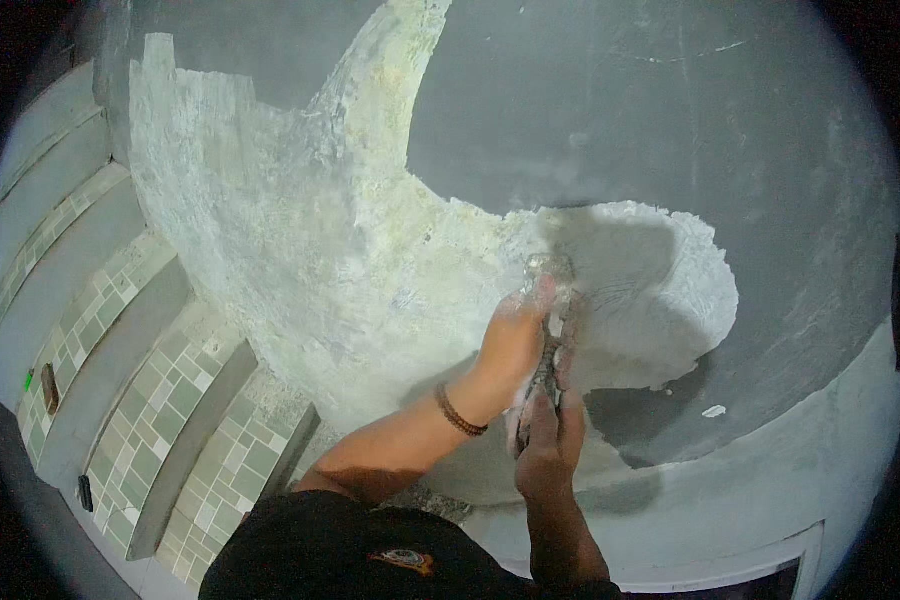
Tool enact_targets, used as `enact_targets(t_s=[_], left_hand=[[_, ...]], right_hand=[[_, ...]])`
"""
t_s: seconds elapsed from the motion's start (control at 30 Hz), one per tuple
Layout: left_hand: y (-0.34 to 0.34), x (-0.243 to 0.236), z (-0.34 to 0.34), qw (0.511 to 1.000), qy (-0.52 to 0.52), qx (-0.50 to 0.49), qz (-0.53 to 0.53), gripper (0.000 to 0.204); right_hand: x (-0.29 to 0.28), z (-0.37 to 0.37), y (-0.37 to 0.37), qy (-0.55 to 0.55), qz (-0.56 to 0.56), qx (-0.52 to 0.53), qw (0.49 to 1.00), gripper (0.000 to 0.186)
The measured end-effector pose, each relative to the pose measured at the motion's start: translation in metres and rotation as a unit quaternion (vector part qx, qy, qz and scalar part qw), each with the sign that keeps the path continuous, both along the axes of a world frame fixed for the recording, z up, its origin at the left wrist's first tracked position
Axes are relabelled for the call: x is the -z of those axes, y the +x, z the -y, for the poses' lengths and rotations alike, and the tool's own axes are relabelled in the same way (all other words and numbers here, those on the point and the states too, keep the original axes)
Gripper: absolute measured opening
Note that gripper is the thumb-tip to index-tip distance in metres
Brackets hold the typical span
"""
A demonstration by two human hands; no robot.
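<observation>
I've got both hands together in front of the wall (pixel 810 170), on the lower right part of a big pale patch (pixel 280 215). Left hand (pixel 510 345) is the upper one, fingers closed round a grey crusted tool (pixel 547 372); right hand (pixel 550 450) is just below it, thumb and fingers pinching the tool's lower part. So grip is clenched on the tool on both sides. Tool is long and narrow, roughly upright in my view, rough blunt end above the left hand's fingers; exact type I can't make out. It sits in front of the patch, below the ragged upper edge where the dark grey coat starts; can't tell if the tip touches the surface. Fingers look dusty. Beaded bracelet (pixel 459 410) on the left wrist, dark shirt (pixel 310 550) along the bottom with a small orange-and-white emblem (pixel 404 560). Hands throw a shadow (pixel 630 255) onto the patch, right of the tool. Patch runs from the wall's left edge across to a rounded right end, with one strip going up to the top. Small white spot (pixel 713 411) on the dark coat, below that right end. Left side: stairs (pixel 160 390) with green and cream tiled treads, a brown block (pixel 50 388) near their far left end, small bright green item (pixel 28 379) just beside it, and a small black object (pixel 85 493) lower down by the stairs' left edge.
</observation>
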State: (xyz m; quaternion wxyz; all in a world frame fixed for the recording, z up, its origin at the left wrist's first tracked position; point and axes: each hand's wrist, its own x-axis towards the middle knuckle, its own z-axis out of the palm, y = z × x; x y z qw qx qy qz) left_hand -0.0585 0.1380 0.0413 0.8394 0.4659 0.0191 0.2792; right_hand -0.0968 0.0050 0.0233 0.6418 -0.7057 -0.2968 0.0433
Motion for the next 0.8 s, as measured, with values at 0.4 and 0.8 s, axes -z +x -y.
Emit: enact_targets(t_s=[0.4,0.8], left_hand=[[-0.007,-0.009,0.001,0.999,0.043,0.018,0.004,0.050],[-0.008,-0.016,0.000,0.997,0.059,0.002,-0.047,0.056]], right_hand=[[0.008,0.003,0.011,-0.024,0.070,-0.001,0.997,0.048],[0.002,-0.005,0.016,0.045,0.073,-0.051,0.995,0.041]])
